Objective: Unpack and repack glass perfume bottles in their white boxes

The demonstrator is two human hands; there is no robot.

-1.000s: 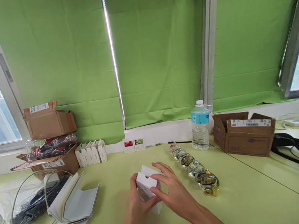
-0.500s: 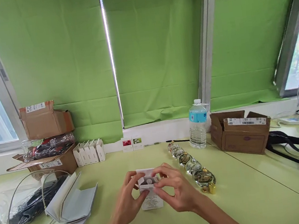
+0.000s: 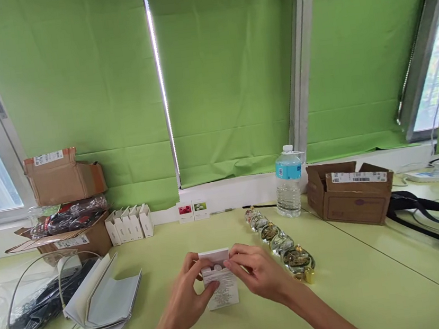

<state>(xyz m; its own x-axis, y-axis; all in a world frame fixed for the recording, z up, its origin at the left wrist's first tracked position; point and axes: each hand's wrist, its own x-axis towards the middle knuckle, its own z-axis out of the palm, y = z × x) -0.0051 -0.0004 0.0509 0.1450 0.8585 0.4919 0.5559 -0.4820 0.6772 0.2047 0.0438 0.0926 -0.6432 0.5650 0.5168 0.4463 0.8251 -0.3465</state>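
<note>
Probably an office used for packing: 3 cardboard cartons (image 3: 350,202) and a water bottle (image 3: 289,188) line the back of a pale green desk (image 3: 377,278), below green window blinds (image 3: 228,78).

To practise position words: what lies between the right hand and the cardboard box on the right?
The head view shows a row of glass pieces between the right hand and the cardboard box.

Colours noted: white carton (image 3: 221,291) with black print block; pale yellow-green tabletop (image 3: 358,289); plain green window blinds (image 3: 228,78); blue label (image 3: 288,170) on water bottle; brown cardboard box (image 3: 348,207) bearing white barcode sticker (image 3: 359,177).
</note>
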